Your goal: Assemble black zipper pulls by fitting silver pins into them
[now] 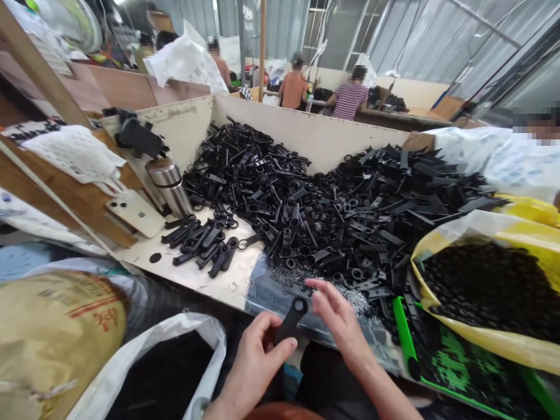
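My left hand [258,359] is closed around a flat black plastic part [290,319] with a round hole at its upper end. The part is tilted, its holed end pointing up and to the right. Just right of it is my right hand [335,315], fingers stretched out and apart, with nothing visible in them. Beyond the fingers lie small metal screws [356,298] on a dark mat [266,291]. A large heap of loose black plastic parts [284,204] rises behind. To the left, several similar black pieces [210,239] lie grouped on the pale tabletop [153,256].
A steel flask [170,186] and a phone [135,213] stand at the left. On the right are a yellow-edged sack [494,280] of black pieces and a green tray [402,329]. An open white sack [214,335] sits lower left. Several people work farther back.
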Available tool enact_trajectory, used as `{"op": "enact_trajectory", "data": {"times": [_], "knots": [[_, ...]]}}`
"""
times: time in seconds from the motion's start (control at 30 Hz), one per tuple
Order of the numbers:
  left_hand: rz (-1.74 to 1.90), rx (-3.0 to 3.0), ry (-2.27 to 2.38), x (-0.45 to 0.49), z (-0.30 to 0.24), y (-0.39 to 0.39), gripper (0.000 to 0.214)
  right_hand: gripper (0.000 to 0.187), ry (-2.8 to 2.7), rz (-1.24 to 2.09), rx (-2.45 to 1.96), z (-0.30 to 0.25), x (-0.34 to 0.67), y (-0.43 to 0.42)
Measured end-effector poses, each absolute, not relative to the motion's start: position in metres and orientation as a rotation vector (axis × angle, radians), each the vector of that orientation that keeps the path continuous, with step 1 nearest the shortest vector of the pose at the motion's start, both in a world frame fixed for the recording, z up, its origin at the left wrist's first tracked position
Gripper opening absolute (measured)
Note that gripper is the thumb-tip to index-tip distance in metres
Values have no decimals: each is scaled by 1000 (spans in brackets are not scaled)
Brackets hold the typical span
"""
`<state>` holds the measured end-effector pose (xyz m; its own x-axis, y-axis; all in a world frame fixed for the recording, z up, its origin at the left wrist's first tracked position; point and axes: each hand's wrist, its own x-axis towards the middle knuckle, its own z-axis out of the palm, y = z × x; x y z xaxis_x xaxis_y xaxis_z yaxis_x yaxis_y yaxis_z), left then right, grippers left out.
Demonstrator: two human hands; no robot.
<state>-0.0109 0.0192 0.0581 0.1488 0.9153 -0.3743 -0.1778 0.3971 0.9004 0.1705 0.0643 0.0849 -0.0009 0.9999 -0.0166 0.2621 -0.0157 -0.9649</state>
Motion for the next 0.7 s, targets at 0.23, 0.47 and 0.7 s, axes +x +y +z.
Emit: {"op": "enact_trajectory", "data": {"times": [0.23,0.47,0.7], "knots": [[799,673,978,-15,91,25,52,40,-1247,1484,-1309,82,153,82],[884,469,1103,-27,93,32,59,46,-1251,1572,-1282,77,128,105],[1223,1230,1800,-87,98,79,44,46,-1623,1222,-1207,85,105,142]]}}
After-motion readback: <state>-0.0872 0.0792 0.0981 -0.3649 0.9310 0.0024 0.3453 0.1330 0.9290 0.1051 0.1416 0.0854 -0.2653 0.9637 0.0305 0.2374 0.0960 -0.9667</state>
